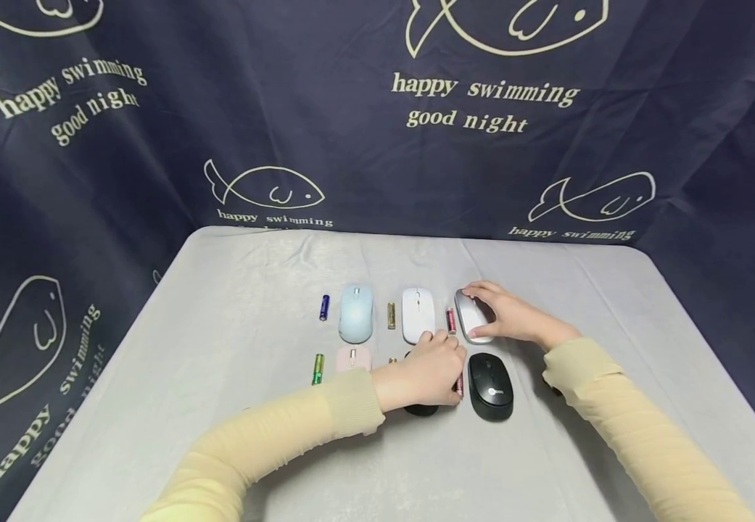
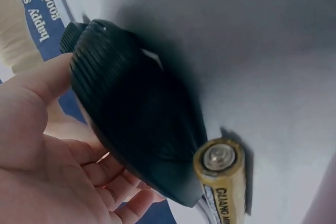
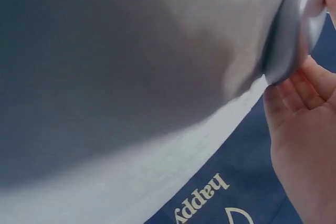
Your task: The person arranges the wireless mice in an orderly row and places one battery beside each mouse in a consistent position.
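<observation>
My left hand (image 1: 426, 368) lies over a black computer mouse (image 1: 421, 410) in the front row and holds it, covering most of it. In the left wrist view, the thumb touches the ribbed end of that mouse (image 2: 136, 98) and the fingers bend along its side. A gold battery (image 2: 228, 182) stands out close to the mouse there. My right hand (image 1: 504, 313) grips a grey-edged white mouse (image 1: 470, 319) at the right of the back row, thumb at its near end, fingers at its far end. A red battery (image 1: 460, 386) lies beside my left hand, partly hidden.
Behind are a light blue mouse (image 1: 356, 313), a white mouse (image 1: 418, 315), and blue (image 1: 324, 307), gold (image 1: 391, 315) and red (image 1: 451, 320) batteries. In front are a green battery (image 1: 318, 369), a partly covered pink mouse (image 1: 354, 357) and another black mouse (image 1: 491, 386).
</observation>
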The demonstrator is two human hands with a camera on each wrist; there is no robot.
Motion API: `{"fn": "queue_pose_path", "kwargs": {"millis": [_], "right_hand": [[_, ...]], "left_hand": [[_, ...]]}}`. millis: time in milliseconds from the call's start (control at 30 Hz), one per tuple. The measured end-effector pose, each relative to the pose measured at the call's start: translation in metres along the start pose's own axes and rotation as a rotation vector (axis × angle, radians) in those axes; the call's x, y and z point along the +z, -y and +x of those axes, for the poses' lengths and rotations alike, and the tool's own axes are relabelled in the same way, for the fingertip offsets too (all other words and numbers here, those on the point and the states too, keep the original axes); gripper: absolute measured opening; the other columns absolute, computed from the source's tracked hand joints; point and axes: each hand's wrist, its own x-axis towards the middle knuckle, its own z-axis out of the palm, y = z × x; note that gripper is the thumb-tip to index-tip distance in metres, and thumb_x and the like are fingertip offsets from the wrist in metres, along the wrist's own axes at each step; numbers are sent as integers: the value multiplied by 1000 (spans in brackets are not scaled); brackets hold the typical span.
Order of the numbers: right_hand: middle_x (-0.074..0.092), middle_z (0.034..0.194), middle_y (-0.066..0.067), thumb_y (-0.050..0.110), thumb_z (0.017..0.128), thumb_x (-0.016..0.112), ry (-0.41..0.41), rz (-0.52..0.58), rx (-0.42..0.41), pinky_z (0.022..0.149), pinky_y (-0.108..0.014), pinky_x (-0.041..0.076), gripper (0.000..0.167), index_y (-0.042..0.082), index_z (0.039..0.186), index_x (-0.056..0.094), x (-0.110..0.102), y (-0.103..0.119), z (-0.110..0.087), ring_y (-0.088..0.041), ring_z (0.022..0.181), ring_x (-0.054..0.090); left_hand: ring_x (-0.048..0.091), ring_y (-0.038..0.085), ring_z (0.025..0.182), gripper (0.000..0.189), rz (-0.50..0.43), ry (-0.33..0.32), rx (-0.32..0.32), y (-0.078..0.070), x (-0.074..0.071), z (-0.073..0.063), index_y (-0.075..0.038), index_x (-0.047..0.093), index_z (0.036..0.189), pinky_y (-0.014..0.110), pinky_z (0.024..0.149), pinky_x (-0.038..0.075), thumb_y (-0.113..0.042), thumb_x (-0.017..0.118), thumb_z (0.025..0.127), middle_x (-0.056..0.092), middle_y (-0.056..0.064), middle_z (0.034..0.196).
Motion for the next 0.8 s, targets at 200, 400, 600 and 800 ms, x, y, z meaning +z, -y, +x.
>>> {"fn": "queue_pose_path", "kwargs": {"millis": [200, 400, 600, 800], "right_hand": [[42, 136, -27, 26, 71, 82, 15, -50, 19, 105, -54, 31, 78, -8, 131, 46, -3, 9, 4, -43, 126, 40], [42, 135, -28, 22, 72, 81, 20, -72, 18, 105, -53, 32, 77, -10, 131, 45, -4, 17, 4, -43, 125, 41], [37, 140, -28, 25, 74, 79, 21, -107, 18, 107, -54, 29, 80, -11, 134, 41, -6, 20, 1, -44, 129, 36], [35, 143, -29, 27, 77, 77, -9, -168, -14, 107, -53, 28, 80, -12, 136, 38, -14, 29, -4, -44, 131, 34]], "left_hand": [[44, 13, 93, 56, 8, 11, 6, -1, 2, -2, -11, 61, 110, 28, 74, 32, -53, 70, 74, 57, -2, 100], [44, 13, 92, 55, 20, 0, 6, -2, 4, -3, -12, 61, 109, 28, 74, 33, -54, 69, 75, 56, -3, 98], [44, 13, 93, 58, 2, -14, 2, -1, 1, -7, -12, 60, 111, 28, 74, 32, -57, 68, 74, 56, -3, 100], [45, 15, 104, 69, -81, -32, -34, 12, -23, -22, -12, 53, 125, 30, 84, 35, -57, 68, 75, 55, 0, 116]]}}
